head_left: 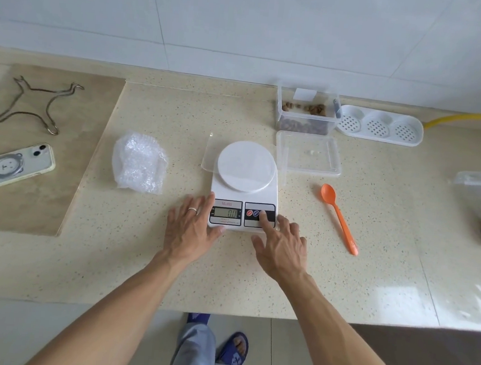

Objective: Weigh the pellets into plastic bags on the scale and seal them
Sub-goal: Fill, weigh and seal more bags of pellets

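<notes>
Left hand (190, 227): lying flat and released, fingers touching the scale (244, 195).
Right hand (281, 245): released, forefinger pressing a scale button.
Spoon (339, 217): lying right of the scale.

A home kitchen. A speckled stone countertop (168, 263) runs along a white tiled wall (247, 23), with a wire pot stand (34, 103) near its far left corner. A yellow gas hose (466, 119) lies at the far right edge.

I have a single wide-angle head view, looking forward and steeply down over my outstretched forearms at the speckled beige stone countertop (341, 278), close in, with the white tiled wall (247, 23) behind.
</notes>
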Demonstrator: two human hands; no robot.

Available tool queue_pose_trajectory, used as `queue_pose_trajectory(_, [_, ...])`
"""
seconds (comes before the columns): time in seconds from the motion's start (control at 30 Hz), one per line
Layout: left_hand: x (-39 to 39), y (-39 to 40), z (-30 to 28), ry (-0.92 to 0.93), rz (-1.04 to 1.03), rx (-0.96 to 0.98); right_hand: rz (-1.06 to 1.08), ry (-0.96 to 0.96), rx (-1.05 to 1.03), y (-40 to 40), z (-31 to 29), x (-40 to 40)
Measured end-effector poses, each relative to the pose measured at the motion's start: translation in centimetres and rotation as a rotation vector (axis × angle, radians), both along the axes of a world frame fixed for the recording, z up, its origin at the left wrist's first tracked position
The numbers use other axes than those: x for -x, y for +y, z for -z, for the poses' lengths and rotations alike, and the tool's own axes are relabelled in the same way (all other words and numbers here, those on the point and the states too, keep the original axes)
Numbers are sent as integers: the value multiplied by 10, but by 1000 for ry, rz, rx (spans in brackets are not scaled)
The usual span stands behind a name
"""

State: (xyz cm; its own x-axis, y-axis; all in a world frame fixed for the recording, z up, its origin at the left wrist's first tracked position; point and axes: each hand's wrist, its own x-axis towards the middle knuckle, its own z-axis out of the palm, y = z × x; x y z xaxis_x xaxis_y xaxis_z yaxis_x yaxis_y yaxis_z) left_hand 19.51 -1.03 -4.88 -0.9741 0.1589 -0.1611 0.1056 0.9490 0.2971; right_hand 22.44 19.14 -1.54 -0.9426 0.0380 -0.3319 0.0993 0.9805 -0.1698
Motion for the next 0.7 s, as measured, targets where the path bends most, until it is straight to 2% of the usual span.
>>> queue_pose_trajectory(0.17, [0, 1, -9, 16, 18, 28, -9, -9, 42, 5, -2, -8])
queue_pose_trajectory(0.33, [1, 17, -27, 149, 129, 55, 61, 0, 188, 23, -8, -16])
queue_pose_trajectory(0.43, [14, 35, -41, 211, 248, 94, 220, 47, 293, 43, -16, -11])
queue_pose_trajectory(0.5, [25, 50, -49, 260, 315, 106, 356, 154, 325, 63, -20, -8])
queue_pose_trajectory(0.57, [38, 66, -52, 304, 382, 99, 492, 252, 327, 86, -22, -7])
queue_pose_trajectory(0.7, [62, 99, -52, 338, 499, 66, 811, 324, 412, 127, -20, -4])
